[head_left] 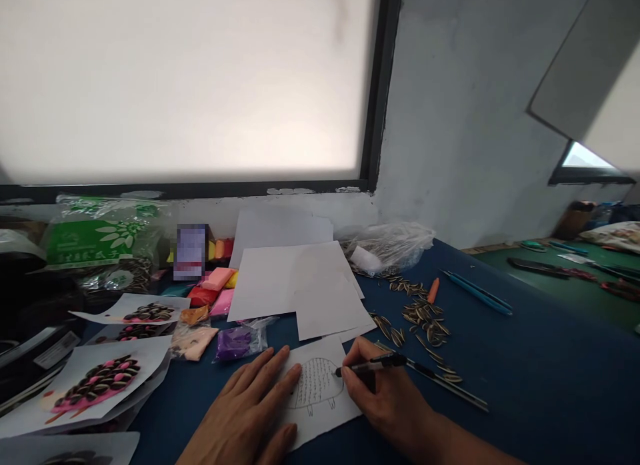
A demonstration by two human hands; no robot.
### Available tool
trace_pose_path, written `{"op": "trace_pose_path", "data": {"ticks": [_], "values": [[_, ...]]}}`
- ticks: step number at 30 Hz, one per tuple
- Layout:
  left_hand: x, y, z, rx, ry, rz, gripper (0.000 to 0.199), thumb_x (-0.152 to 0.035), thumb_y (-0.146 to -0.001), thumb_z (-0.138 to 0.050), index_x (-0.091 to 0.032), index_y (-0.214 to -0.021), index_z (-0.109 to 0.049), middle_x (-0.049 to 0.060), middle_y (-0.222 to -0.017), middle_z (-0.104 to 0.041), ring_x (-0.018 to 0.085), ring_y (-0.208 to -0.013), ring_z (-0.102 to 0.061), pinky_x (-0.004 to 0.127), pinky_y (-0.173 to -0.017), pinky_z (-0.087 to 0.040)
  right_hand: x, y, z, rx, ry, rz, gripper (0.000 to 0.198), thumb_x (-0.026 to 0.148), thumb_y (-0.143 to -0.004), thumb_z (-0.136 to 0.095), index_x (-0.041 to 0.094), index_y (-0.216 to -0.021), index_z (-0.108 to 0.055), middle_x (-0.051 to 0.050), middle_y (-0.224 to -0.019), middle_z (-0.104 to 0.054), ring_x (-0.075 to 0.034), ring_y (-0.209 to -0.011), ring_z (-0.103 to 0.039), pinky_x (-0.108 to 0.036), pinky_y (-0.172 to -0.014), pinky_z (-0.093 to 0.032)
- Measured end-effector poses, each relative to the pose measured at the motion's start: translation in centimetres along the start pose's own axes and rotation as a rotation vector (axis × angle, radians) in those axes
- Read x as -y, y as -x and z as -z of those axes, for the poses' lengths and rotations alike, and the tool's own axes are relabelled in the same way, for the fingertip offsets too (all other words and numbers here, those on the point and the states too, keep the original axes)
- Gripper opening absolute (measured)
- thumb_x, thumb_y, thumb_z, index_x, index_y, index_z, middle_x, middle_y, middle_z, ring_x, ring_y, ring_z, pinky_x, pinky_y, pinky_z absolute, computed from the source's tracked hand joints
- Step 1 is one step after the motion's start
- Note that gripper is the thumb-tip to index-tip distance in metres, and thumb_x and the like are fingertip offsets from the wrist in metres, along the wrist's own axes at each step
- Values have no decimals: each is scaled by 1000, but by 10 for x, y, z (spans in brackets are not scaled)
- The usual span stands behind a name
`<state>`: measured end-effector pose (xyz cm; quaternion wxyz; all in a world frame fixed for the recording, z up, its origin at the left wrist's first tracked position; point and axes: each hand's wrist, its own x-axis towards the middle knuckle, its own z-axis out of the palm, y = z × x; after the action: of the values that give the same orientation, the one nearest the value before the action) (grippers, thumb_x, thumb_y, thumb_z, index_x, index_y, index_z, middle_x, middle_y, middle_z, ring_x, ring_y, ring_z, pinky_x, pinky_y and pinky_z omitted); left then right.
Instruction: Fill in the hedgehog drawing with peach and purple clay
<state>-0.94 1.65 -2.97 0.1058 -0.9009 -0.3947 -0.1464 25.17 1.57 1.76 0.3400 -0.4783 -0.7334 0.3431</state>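
Observation:
A sheet of white paper (325,422) lies on the blue table, bearing a dark line drawing of a rounded body with short legs and rows of wavy marks inside. My left hand (250,408) rests flat on the sheet's left side, fingers spread. In my right hand (385,392) a black pen (373,366) is pinched between thumb and fingers, its tip at the drawing's right edge. More white sheets (285,278) lie just beyond. Striped sunflower seeds (425,318) are scattered to the right of the sheets, near a thin rod (450,386).
At left are sheets with seed-covered clay figures (100,385), a purple clay packet (240,343) and a green seed bag (100,242). Blue tweezers (477,293) and an orange stick (433,290) lie right. A clear plastic bag (395,245) sits by the wall.

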Motion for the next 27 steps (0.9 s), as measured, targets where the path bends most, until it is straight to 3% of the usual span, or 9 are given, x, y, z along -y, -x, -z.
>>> {"op": "trace_pose_path", "data": {"ticks": [11, 17, 22, 27], "values": [[2, 0, 1, 15, 13, -9, 60, -53, -99, -38, -37, -155, -21, 2, -155, -38, 36, -131, -52, 49, -91, -57, -4, 1, -1, 7, -19, -7, 14, 30, -93, -46, 22, -82, -47, 4, -65, -47, -13, -54, -42, -25, -50, -32], [-2, -2, 4, 1, 46, 11, 58, -57, -99, -36, -40, -153, -25, -2, -153, -42, 34, -131, -52, 44, -93, -56, -2, 0, 0, -69, 15, -10, 17, 32, -96, -42, 23, -82, -46, 4, -65, -45, -14, -56, -42, -25, -49, -32], [-6, 0, 4, -20, 40, 99, 54, -53, -101, -33, -38, -153, -28, -1, -156, -37, 34, -134, -48, 50, -99, -52, 0, -1, 0, -44, 29, -10, 18, 33, -96, -42, 22, -82, -47, 4, -64, -46, -14, -56, -43, -25, -50, -33], [-1, -1, 2, 13, 61, -3, 59, -53, -99, -40, -37, -154, -25, 1, -155, -38, 37, -131, -51, 49, -93, -57, 0, -2, 1, -43, 28, -16, 16, 31, -95, -44, 22, -83, -49, 4, -63, -46, -13, -54, -41, -25, -50, -32]]}}
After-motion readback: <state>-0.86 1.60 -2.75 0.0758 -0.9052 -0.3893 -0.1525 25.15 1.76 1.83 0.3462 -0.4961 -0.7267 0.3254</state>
